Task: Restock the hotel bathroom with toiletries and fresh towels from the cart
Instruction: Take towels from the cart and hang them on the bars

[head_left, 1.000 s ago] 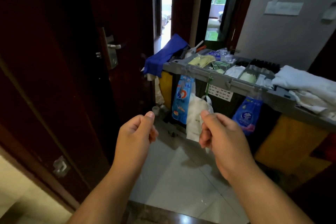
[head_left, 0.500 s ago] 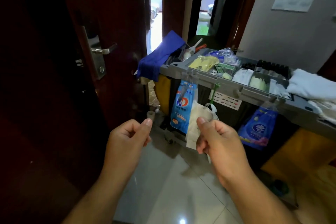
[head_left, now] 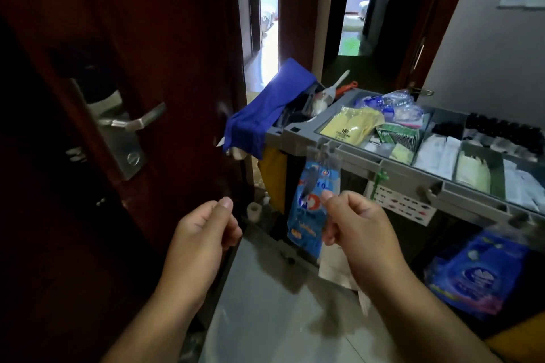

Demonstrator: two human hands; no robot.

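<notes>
The grey housekeeping cart [head_left: 362, 156] stands ahead on the right. Its top tray holds a yellow packet [head_left: 351, 124], white sachets [head_left: 436, 156] and a row of small dark bottles [head_left: 501, 130]. No towels are in view. My left hand [head_left: 203, 233] is raised in a loose fist, thumb on forefinger, with nothing visible in it. My right hand [head_left: 356, 230] is held the same way, close in front of the cart's side. A white plastic bag [head_left: 336, 268] shows just below and behind it; I see no grip on it.
A dark red door [head_left: 147, 38] with a metal lever handle [head_left: 135, 122] fills the left. A blue cloth [head_left: 265, 115] drapes over the cart's near end. A light-blue bag [head_left: 309, 209] and a blue-purple bag [head_left: 477, 277] hang from the cart. Pale tiled floor lies below.
The view has come closer to the cart and swung left, so the white towels at its right end have left the frame. Both hands stay raised and closed.
</notes>
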